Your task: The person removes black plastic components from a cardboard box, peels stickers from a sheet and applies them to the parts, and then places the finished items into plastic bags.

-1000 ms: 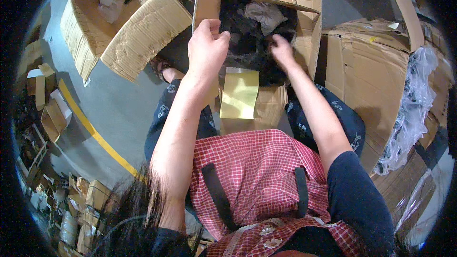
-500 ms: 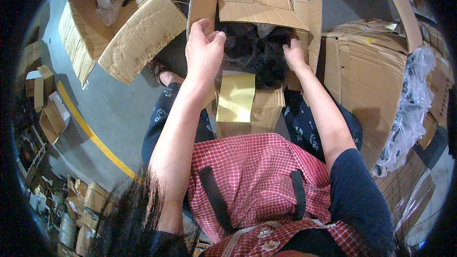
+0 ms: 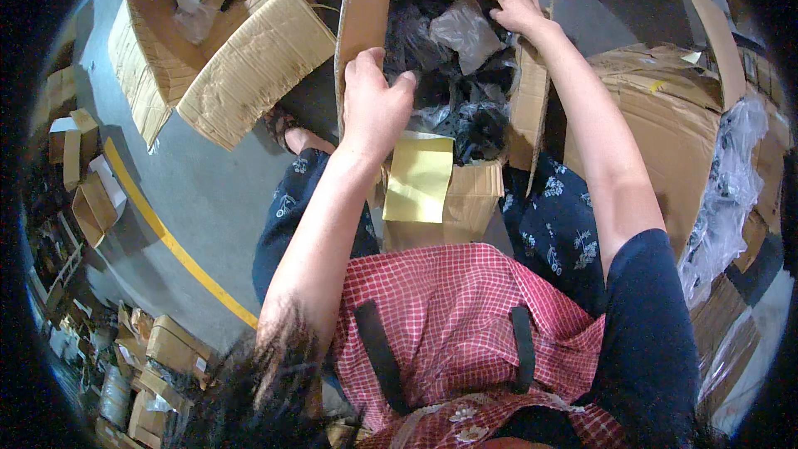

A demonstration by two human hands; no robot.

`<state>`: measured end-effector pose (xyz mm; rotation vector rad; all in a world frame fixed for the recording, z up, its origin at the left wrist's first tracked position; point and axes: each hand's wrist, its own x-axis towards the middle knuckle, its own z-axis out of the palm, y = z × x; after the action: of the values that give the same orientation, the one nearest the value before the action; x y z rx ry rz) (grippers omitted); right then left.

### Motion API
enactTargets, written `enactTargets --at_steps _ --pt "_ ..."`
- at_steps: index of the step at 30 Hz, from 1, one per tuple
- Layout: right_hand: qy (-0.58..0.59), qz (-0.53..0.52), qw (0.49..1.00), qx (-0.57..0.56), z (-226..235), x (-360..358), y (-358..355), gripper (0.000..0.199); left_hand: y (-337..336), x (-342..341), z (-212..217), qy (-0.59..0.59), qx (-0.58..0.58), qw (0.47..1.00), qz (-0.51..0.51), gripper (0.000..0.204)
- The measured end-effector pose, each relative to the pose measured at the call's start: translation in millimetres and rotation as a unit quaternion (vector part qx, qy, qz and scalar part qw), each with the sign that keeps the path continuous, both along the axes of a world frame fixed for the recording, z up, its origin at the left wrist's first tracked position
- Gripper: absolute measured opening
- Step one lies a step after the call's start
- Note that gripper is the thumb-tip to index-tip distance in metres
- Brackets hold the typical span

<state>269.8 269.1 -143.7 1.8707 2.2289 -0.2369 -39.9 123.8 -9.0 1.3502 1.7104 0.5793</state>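
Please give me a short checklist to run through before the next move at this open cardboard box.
1. Box flaps open: ok, the cardboard box stands open in front of the knees.
2. Left hand placed: ok, at the box's left wall, fingers curled over the dark bagged items.
3. Right hand placed: ok, flat on the far flap.
4. Anything gripped: cannot tell, the fingers hide it.
5. Yellow sheet secure: cannot tell, it hangs over the near flap.
6. Clear plastic bag reachable: ok, on top.

Brown cardboard box (image 3: 465, 199) — yellow sheet (image 3: 420, 179); red-checked apron (image 3: 465, 324); yellow floor stripe (image 3: 174, 245).
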Motion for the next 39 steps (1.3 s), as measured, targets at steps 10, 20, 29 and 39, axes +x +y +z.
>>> enactTargets --at_steps 10,20,29,39 --pt "0.032 -0.218 0.975 0.029 8.0 8.1 -2.9 0.048 3.1 -8.0 13.8 -0.032 -0.057 0.997 0.043 0.064" --pt "-0.019 0.136 0.990 -0.032 -73.7 -50.9 -33.5 0.037 10.0 -2.0 11.7 -0.030 -0.066 0.996 0.043 0.060" --pt "-0.257 0.206 0.869 -0.368 85.7 -102.0 -18.5 0.036 9.6 -12.9 15.3 -0.146 -0.064 0.986 0.037 0.020" --pt "0.071 0.036 0.988 -0.132 -16.5 -110.1 -75.2 0.070 11.8 -13.4 21.1 -0.068 -0.061 0.989 0.119 0.063"
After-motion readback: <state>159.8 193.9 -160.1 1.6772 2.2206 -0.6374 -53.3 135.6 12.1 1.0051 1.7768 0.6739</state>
